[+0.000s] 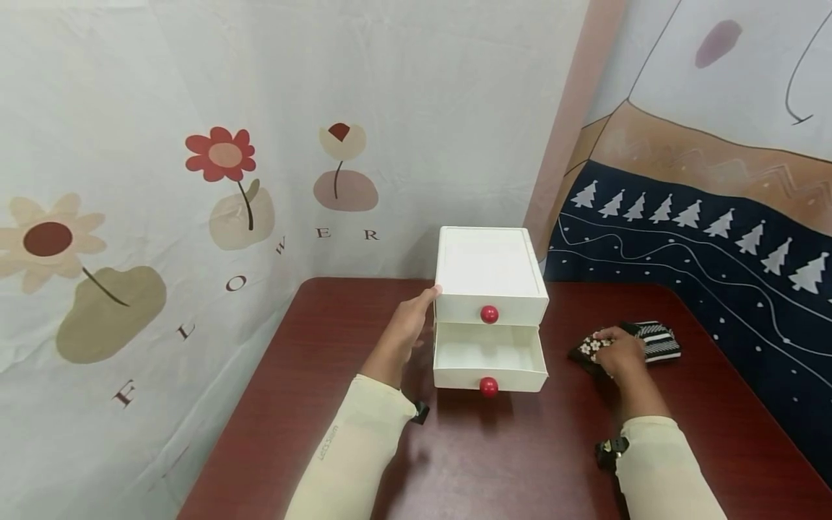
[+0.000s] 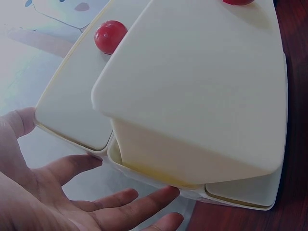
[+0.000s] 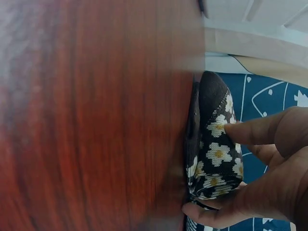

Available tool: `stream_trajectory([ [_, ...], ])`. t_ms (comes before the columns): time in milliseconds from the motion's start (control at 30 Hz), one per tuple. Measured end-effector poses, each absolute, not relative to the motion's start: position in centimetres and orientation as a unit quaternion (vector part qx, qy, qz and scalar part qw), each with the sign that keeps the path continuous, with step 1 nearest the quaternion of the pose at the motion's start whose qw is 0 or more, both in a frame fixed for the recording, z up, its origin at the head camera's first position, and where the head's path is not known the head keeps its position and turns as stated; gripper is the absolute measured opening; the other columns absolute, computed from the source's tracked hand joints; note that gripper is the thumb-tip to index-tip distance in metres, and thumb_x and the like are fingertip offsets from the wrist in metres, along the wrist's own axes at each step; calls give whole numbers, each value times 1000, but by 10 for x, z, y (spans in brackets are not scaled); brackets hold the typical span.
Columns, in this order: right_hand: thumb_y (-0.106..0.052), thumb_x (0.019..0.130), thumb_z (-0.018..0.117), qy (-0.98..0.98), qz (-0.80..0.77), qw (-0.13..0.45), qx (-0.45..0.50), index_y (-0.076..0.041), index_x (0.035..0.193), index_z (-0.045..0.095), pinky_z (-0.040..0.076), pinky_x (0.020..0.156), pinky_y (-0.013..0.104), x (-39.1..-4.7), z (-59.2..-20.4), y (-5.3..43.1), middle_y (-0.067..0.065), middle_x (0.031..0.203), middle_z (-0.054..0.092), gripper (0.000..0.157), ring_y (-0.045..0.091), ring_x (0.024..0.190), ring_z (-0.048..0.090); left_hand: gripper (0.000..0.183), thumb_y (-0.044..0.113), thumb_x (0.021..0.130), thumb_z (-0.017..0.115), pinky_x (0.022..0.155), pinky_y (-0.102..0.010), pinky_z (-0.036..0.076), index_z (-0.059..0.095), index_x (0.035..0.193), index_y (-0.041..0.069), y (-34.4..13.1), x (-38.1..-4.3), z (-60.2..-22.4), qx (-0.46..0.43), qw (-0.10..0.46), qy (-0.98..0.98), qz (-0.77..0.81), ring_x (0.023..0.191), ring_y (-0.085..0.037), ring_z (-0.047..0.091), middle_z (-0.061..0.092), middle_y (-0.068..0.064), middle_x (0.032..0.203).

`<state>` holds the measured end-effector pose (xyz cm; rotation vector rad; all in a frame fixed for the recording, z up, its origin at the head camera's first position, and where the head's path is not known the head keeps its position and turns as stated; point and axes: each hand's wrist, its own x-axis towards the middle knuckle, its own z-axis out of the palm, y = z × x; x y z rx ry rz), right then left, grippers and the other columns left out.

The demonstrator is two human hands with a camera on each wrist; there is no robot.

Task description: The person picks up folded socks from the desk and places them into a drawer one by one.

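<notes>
A small white drawer unit [image 1: 490,263] with red knobs stands on the table. Its lower drawer [image 1: 490,379] is pulled out, showing a pale inside. Against the unit's left side rests my left hand [image 1: 411,318], thumb at the upper front edge. In the left wrist view its fingers [image 2: 159,197] spread loosely along the side below the closed upper drawer [image 2: 79,91]. To the right, my right hand [image 1: 622,352] pinches a black sock with white daisies [image 3: 219,154] between thumb and fingers. A black-and-white striped sock [image 1: 659,341] lies beside it, partly hidden by the hand.
The dark red wooden table [image 1: 338,325] runs under everything, its back edge close to a white flower-printed curtain [image 1: 422,108]. A navy cloth with white trees [image 1: 689,238] hangs along the right side.
</notes>
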<state>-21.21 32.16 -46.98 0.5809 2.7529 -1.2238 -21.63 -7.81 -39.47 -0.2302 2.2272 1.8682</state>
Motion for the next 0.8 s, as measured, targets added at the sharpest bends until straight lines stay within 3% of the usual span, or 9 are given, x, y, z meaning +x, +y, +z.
stream_trajectory([
  [100, 5, 82, 57, 893, -401, 31, 201, 7, 147, 37, 49, 71, 45, -212, -470, 322, 55, 156, 16, 68, 56, 113, 42, 80, 71, 101, 54, 120, -74, 39, 54, 162, 19, -78, -217, -395, -77, 111, 758, 638, 145, -45, 60, 47, -13, 171],
  [233, -3, 87, 65, 905, -371, 37, 206, 10, 148, 32, 52, 91, 57, -210, -469, 322, 53, 148, 29, 71, 59, 117, 47, 81, 71, 100, 56, 120, -73, 40, 54, 162, 18, -79, -217, -395, -80, 110, 756, 641, 145, -44, 61, 47, -12, 171],
  [333, -9, 90, 69, 917, -346, 41, 193, 10, 146, 35, 44, 107, 63, -209, -470, 322, 50, 143, 43, 68, 63, 126, 44, 81, 71, 100, 56, 120, -73, 39, 54, 162, 18, -78, -217, -394, -81, 112, 754, 642, 146, -44, 60, 46, -12, 172],
  [400, -10, 92, 70, 923, -337, 39, 184, 9, 145, 37, 39, 109, 64, -208, -471, 322, 48, 140, 49, 65, 64, 127, 43, 81, 71, 101, 56, 120, -73, 39, 54, 162, 18, -78, -216, -394, -81, 112, 755, 641, 146, -44, 59, 46, -13, 172],
  [533, -9, 93, 69, 922, -342, 32, 178, 4, 145, 38, 38, 107, 67, -207, -474, 321, 51, 141, 46, 62, 65, 127, 43, 80, 71, 102, 55, 120, -73, 40, 54, 162, 17, -78, -216, -395, -78, 112, 758, 638, 146, -45, 59, 47, -13, 171],
  [800, -5, 93, 67, 920, -355, 18, 166, 0, 150, 43, 49, 93, 63, -208, -476, 320, 54, 150, 32, 62, 62, 125, 44, 79, 70, 102, 55, 120, -73, 40, 54, 162, 18, -78, -215, -393, -81, 109, 759, 637, 145, -44, 61, 48, -13, 170],
])
